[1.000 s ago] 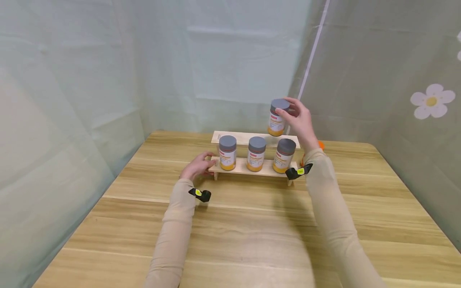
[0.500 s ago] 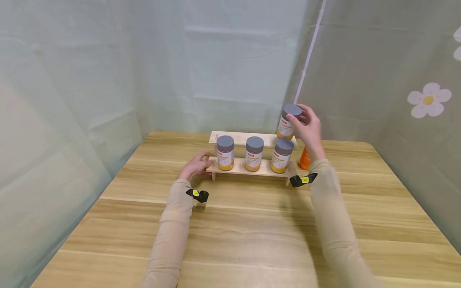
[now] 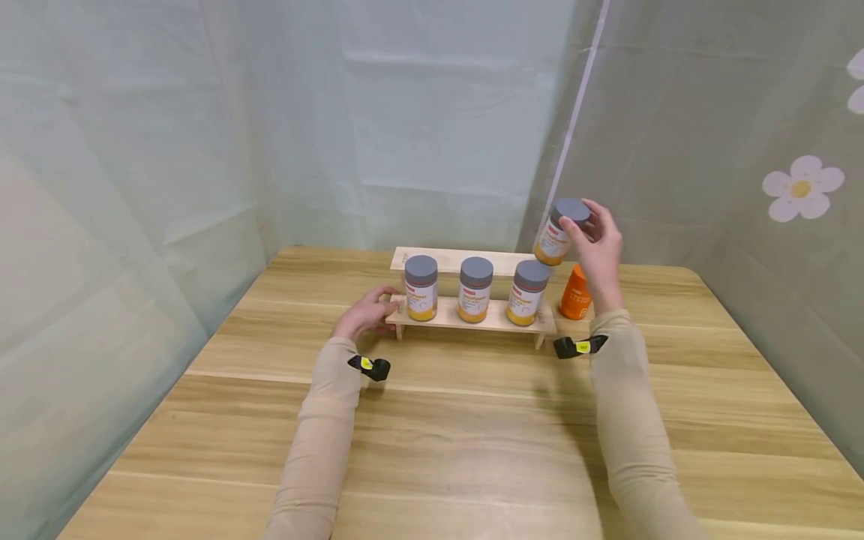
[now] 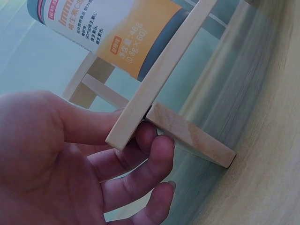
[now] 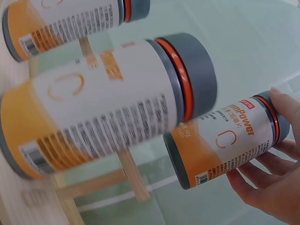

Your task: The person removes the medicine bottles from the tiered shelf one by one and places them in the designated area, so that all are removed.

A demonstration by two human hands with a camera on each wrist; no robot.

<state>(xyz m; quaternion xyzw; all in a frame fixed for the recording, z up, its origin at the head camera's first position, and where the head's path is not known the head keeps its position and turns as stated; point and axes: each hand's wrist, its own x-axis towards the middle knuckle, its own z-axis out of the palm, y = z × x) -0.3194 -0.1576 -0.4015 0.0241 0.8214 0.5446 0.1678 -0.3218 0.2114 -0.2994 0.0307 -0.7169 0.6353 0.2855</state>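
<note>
Gripping a labelled jar point(image 3: 551, 244) about its grey lid point(image 3: 571, 209), the right hand point(image 3: 601, 247) holds it at the right end of the upper shelf point(image 3: 452, 260); contact with the shelf cannot be told. Three similar lidded jars point(image 3: 475, 292) stand upright along the lower shelf point(image 3: 446, 313), contents hidden. The left hand point(image 3: 365, 313) clasps that shelf's left end. An orange container point(image 3: 575, 295) stands on the desk point(image 3: 459, 442), to the right

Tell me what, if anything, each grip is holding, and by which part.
The right grip holds one jar by its gray-lidded end; the left grip pinches the wooden rack by its lower shelf's left end.
</note>
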